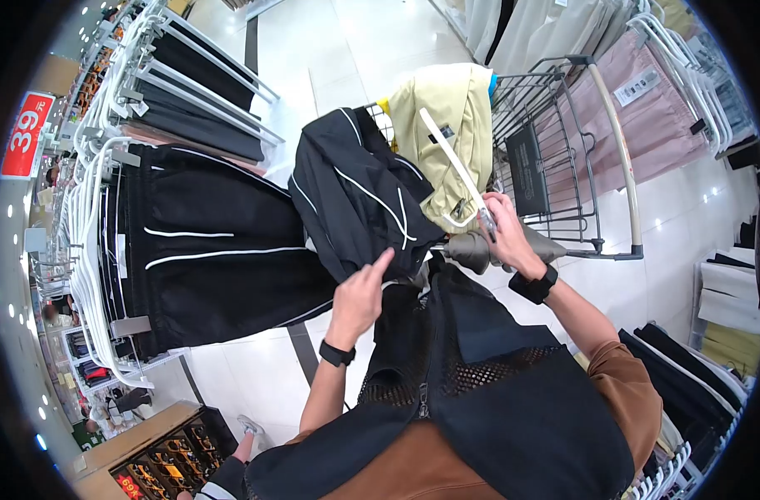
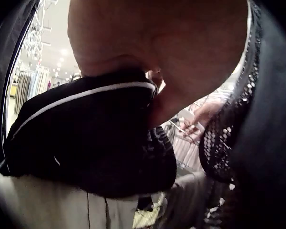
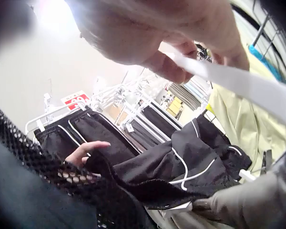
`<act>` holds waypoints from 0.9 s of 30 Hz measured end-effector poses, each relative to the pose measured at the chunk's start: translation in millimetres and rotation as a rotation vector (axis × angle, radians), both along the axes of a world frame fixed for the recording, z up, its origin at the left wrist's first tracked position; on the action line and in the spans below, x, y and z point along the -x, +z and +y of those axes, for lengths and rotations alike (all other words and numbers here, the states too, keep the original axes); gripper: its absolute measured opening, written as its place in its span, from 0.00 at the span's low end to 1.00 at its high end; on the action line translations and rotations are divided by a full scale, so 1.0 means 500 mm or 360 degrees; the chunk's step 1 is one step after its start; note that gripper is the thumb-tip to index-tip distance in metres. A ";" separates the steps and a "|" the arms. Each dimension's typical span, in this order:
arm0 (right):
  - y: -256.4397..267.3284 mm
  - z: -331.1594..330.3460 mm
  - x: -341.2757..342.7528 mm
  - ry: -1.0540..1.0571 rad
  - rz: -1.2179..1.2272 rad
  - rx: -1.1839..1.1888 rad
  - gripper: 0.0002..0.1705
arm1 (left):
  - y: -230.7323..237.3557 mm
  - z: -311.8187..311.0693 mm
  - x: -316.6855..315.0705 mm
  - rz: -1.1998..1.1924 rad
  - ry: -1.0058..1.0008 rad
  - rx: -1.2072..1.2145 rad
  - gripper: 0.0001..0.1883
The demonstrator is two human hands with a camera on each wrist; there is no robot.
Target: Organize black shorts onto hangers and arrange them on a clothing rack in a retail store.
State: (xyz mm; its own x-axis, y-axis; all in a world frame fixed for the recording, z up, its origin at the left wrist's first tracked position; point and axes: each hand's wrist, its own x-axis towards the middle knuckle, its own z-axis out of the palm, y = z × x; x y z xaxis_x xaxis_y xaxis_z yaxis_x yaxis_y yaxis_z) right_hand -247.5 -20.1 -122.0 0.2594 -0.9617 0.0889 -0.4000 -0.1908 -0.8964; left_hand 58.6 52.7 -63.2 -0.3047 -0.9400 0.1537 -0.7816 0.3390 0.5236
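Black pants with white piping lie bunched over the cart's front. My left hand is at their near edge, its index finger stretched out and its other fingers curled at the dark cloth. In the right wrist view, the pants' waistband runs up to that hand. My right hand grips a white clip hanger near one end, its long bar slanting up and away. Pale yellow pants hang over the cart beside the black ones, behind the hanger. Grey-brown cloth lies below my right hand.
The wire shopping cart stands ahead, its handle on the right. Black pants on white hangers fill a rack at left, close to my left arm. Pink pants hang at the right. A red price sign stands at far left.
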 end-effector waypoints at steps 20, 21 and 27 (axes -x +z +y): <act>-0.110 0.170 -0.206 -0.0044 0.0365 0.0057 0.46 | -0.037 0.313 -0.101 0.0045 0.0173 -0.0037 0.13; -0.135 0.170 -0.214 -0.0067 0.0394 0.0116 0.46 | -0.032 0.324 -0.101 0.0101 0.0220 -0.0034 0.13; -0.143 0.206 -0.258 -0.0137 0.0277 0.0100 0.40 | -0.054 0.401 -0.111 0.0267 0.0267 0.0107 0.15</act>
